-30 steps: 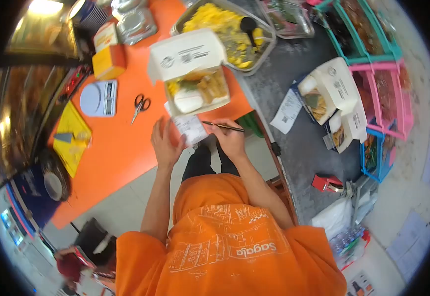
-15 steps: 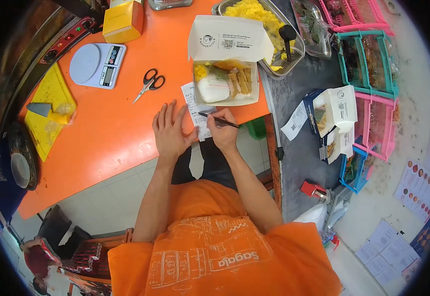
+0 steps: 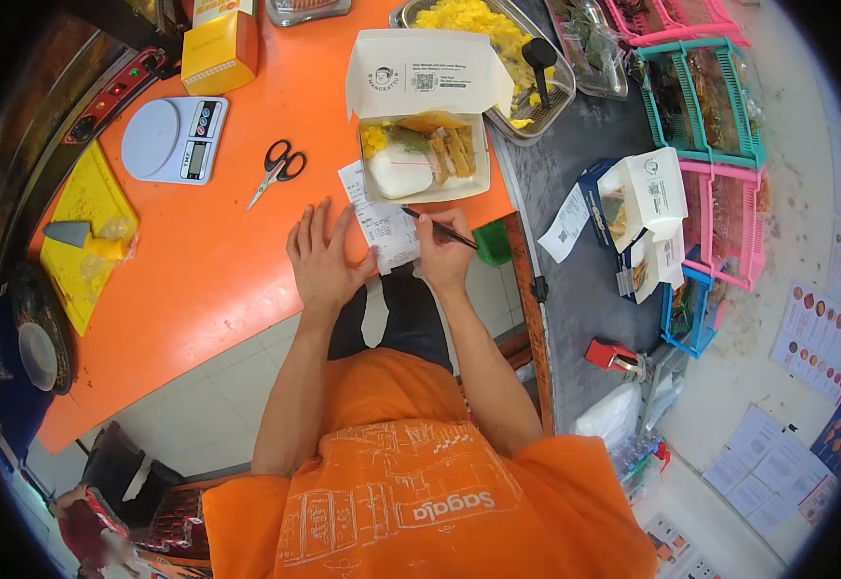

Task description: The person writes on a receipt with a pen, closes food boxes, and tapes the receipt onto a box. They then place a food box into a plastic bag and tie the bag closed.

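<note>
The left hand (image 3: 327,256) lies with fingers spread on the tabletop (image 3: 208,261), thumb touching the receipt (image 3: 382,230) at its 2 o'clock. The right hand (image 3: 446,249) pinches a pen (image 3: 456,234) between its fingers; from the receipt, the meal box (image 3: 468,77) stands at 1 o'clock, scissors (image 3: 274,175) at 10.

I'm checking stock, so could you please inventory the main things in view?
Receipt: one, white, centre
Pen: one, black, centre
Open box: one, white, upper centre
Food tray: one, greyish, top centre
Scissors: one, black-handled, upper left
Scale: one, white, left
Chopping board: one, yellow, far left
Table: one, orange, left
Smaller boxes: two, white and blue, right
Baskets: several, pink, teal, blue, right
Left hand: one, bare, at receipt
Right hand: one, bare, holding pen
</note>
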Demonstrator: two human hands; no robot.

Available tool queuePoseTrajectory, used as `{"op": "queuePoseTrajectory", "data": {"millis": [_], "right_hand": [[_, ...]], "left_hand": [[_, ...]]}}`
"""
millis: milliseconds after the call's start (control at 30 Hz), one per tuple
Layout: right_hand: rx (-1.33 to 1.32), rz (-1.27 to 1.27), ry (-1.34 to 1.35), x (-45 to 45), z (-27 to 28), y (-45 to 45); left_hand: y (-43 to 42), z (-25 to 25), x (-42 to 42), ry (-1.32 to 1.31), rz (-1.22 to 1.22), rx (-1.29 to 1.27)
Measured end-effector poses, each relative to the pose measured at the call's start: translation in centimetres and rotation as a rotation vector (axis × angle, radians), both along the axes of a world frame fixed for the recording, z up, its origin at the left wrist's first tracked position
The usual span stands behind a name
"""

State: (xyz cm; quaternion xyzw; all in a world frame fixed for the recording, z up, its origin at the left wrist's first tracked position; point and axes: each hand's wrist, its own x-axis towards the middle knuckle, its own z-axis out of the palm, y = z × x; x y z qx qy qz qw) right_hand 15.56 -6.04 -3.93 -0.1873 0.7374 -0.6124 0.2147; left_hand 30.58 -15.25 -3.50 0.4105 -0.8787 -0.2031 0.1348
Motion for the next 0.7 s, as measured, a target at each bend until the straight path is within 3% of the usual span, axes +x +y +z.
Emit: {"op": "queuePoseTrajectory", "data": {"millis": [33,100,200,333,400,500,567,633,667,700], "right_hand": [[-0.003,-0.002,0.001,0.1,0.0,0.2],[0.032,0.242,0.087,0.3,0.1,1.0],[0.025,0.294,0.146,0.7,-0.1,1.1],[0.151,0.105,0.146,0.4,0.0,1.3],[0.003,0.362,0.326,0.1,-0.3,1.5],[0.059,0.162,0.155,0.4,0.7,1.6],[0.068,0.165,0.119,0.2,0.7,1.8],[0.13,0.305,0.619,-0.1,1.0,2.0],[0.128,0.303,0.623,-0.2,1.1,2.0],[0.119,0.137,0.426,-0.2,1.1,1.8]], "left_hand": [[-0.1,0.0,0.0,0.001,-0.002,-0.003],[0.0,0.0,0.0,-0.018,-0.005,-0.016],[0.0,0.0,0.1,-0.03,-0.007,-0.007],[0.1,0.1,0.0,-0.027,-0.009,-0.017],[0.0,0.2,0.0,-0.048,-0.006,-0.004],[0.1,0.0,0.1,-0.04,-0.013,-0.013],[0.1,0.1,0.1,-0.043,-0.013,-0.017],[0.2,0.1,0.1,-0.044,-0.021,-0.019],[0.2,0.1,0.1,-0.04,-0.014,-0.014],[0.2,0.1,0.0,-0.035,-0.003,-0.013]]}}
